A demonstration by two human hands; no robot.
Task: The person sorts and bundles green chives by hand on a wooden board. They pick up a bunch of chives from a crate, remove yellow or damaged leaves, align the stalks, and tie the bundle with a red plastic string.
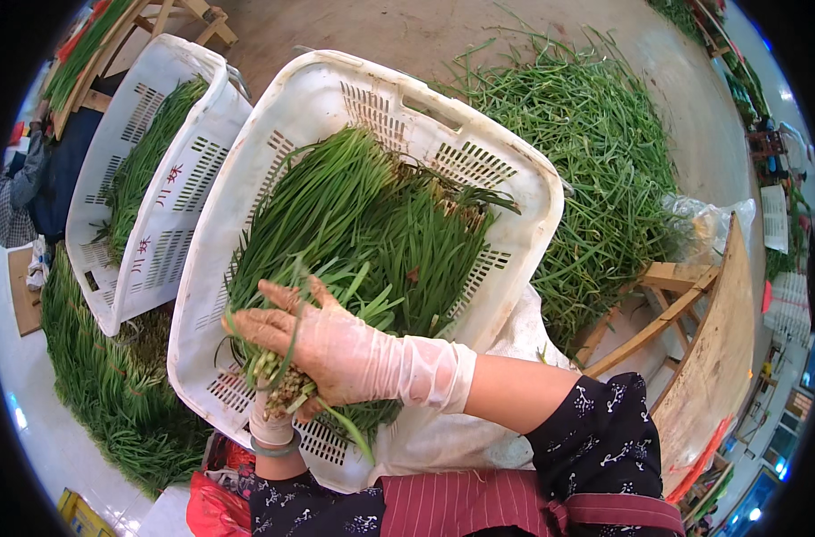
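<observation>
A bunch of garlic chives (283, 386) lies across my left hand (271, 423), its pale cut stalk ends facing me. My left hand supports it from below; most of its fingers are hidden behind the stalks, and a bangle circles the wrist. My right hand (313, 339), in a thin translucent glove, rests over the bunch with its fingers spread. A loose leaf crosses in front of those fingers. Both hands are above the near-left part of a white plastic basket (202, 295). Inside it lie bundled chives (333, 181), with stalk ends towards the far right.
Left of my basket, a second white basket (172, 241) holds more chives. Below it lies a heap of bundled chives (98, 356). Loose leaves (582, 134) cover the floor at right, near a wooden stand (682, 315). A person's checked sleeve (21, 194) shows far left.
</observation>
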